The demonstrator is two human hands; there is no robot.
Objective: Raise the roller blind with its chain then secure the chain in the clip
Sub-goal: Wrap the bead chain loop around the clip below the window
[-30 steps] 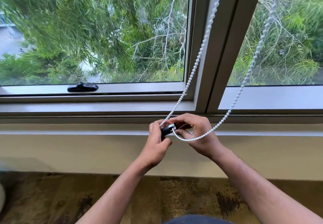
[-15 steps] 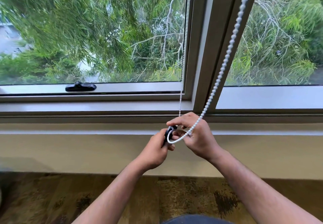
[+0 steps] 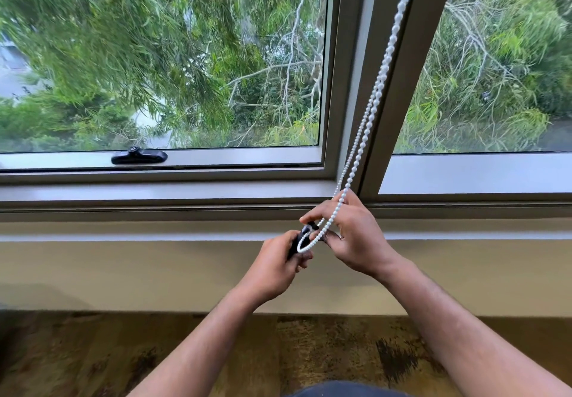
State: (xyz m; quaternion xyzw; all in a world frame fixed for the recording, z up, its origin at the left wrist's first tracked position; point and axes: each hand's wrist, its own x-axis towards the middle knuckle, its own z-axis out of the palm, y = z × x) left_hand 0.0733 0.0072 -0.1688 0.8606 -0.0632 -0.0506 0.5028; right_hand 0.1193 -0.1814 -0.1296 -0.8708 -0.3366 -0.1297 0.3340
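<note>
A white bead chain (image 3: pixel 376 87) hangs in two close strands down the window's middle post to my hands. Its bottom loop (image 3: pixel 305 246) curls around a small black clip (image 3: pixel 301 235) in front of the sill. My left hand (image 3: pixel 275 266) is closed on the clip's lower part. My right hand (image 3: pixel 353 235) pinches the chain just above the loop, with the strands running over its fingers. The blind itself is out of view above.
A black window latch (image 3: pixel 139 156) sits on the left sash frame. The grey sill ledge (image 3: pixel 154 229) runs across behind my hands, with a beige wall below it and a patterned brown carpet (image 3: pixel 93 359) at the bottom.
The two chain strands, wide apart a second ago, have come together along the post. The loop at the clip has shrunk, and both hands have shifted slightly right.
</note>
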